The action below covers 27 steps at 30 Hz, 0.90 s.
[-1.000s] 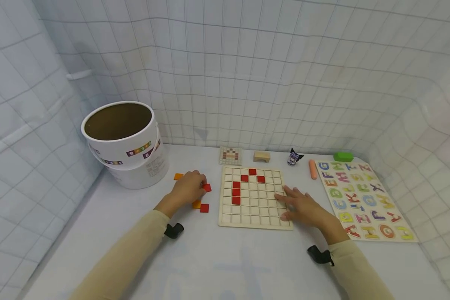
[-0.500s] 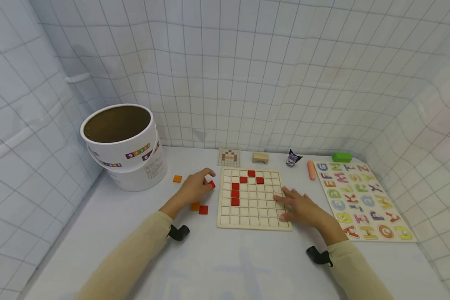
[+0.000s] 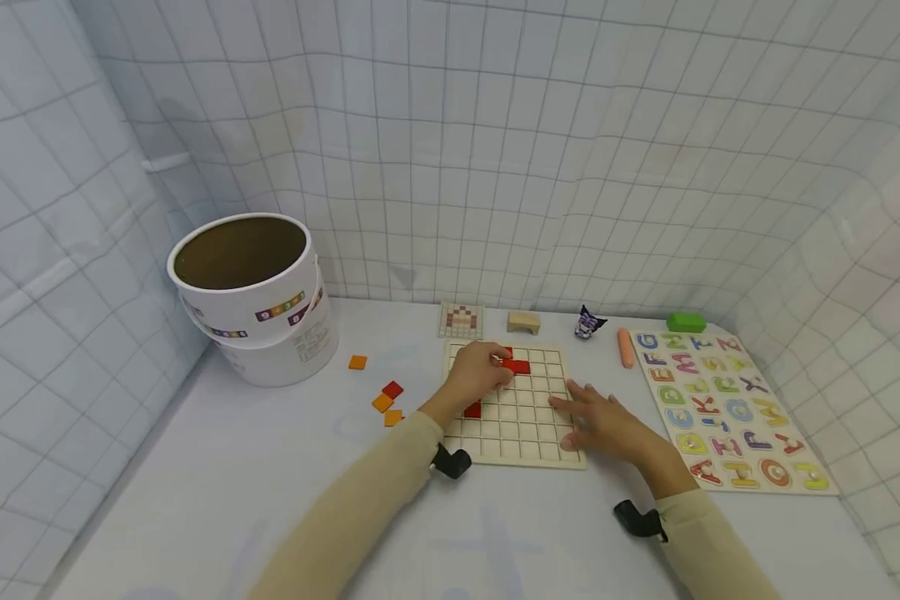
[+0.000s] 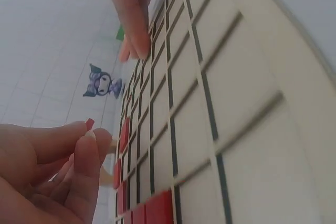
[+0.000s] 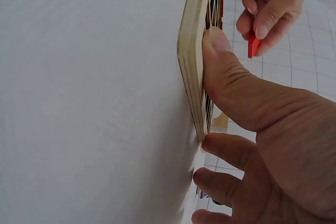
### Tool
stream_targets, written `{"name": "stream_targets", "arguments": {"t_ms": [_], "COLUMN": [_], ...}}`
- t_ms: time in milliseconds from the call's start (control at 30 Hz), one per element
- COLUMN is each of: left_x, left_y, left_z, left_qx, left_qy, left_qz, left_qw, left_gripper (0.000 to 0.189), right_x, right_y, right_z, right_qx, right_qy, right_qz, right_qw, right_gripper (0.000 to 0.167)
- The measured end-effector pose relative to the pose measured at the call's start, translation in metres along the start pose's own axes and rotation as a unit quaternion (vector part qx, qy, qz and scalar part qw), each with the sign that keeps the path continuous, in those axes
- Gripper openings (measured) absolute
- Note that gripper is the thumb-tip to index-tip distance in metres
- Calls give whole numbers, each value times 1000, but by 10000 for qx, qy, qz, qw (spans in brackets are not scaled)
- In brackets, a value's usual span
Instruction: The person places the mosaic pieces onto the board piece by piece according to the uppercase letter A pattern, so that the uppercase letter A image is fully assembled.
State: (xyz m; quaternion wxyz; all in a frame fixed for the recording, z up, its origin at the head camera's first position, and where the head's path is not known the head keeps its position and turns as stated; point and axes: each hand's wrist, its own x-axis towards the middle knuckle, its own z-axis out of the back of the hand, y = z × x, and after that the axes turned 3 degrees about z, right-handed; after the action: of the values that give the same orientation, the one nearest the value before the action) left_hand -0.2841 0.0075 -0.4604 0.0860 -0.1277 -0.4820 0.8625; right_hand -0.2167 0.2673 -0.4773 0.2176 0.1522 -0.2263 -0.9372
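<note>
My left hand (image 3: 478, 373) is over the upper part of a wooden grid board (image 3: 525, 433). Between thumb and fingers it pinches a small red square tile (image 5: 253, 45), held above the board in the right wrist view. Red tiles lie in the grid, among them one tile (image 3: 473, 409) at the left side and others near the top; the hand hides part of this group. My right hand (image 3: 603, 423) lies at the board's right edge, fingers spread, with thumb (image 5: 231, 72) and fingertips touching the rim.
Left of the board lie loose orange tiles (image 3: 357, 362) and a red tile (image 3: 392, 390). A white bucket (image 3: 270, 333) stands back left. Behind the board are a pattern card (image 3: 461, 320), a wooden bridge block (image 3: 523, 322) and a figurine (image 3: 588, 323). A letter board (image 3: 735, 417) lies right.
My left hand has picked up a red tile from the loose tiles and carried it right, over the board. The right hand has stayed at the board's edge.
</note>
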Motion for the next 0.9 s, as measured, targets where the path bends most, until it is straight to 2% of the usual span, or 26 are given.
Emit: {"name": "stream_targets", "arguments": {"t_ms": [167, 300, 533, 633, 733, 833, 900], "left_x": [12, 15, 18, 15, 9, -1, -8], "left_y": [-16, -18, -18, -17, -17, -14, -10], "left_z": [-27, -45, -58, -57, -48, -29, -8], "left_qx": [896, 1529, 1991, 2020, 1922, 1778, 1613], "left_qy": [15, 80, 42, 24, 36, -9, -74], "left_qz": [-248, -320, -438, -524, -605, -677, -763], "left_qw": [9957, 9877, 9790, 9780, 9795, 9817, 9839], "left_gripper": [34, 27, 32, 36, 36, 33, 32], "right_x": [0, 0, -3, -2, -2, -1, 0], "right_y": [2, 2, 2, 3, 3, 3, 3], "right_z": [1, 1, 0, 0, -1, 0, 1], "right_qx": [-114, -117, -132, -105, -84, -124, -146], "right_qy": [-41, -57, -104, -118, -88, -45, -32], "right_qz": [40, 48, 128, 130, 98, 28, -13], "right_qw": [9999, 9999, 9998, 9998, 9999, 9999, 9999], "right_gripper": [75, 75, 74, 73, 73, 73, 73]}}
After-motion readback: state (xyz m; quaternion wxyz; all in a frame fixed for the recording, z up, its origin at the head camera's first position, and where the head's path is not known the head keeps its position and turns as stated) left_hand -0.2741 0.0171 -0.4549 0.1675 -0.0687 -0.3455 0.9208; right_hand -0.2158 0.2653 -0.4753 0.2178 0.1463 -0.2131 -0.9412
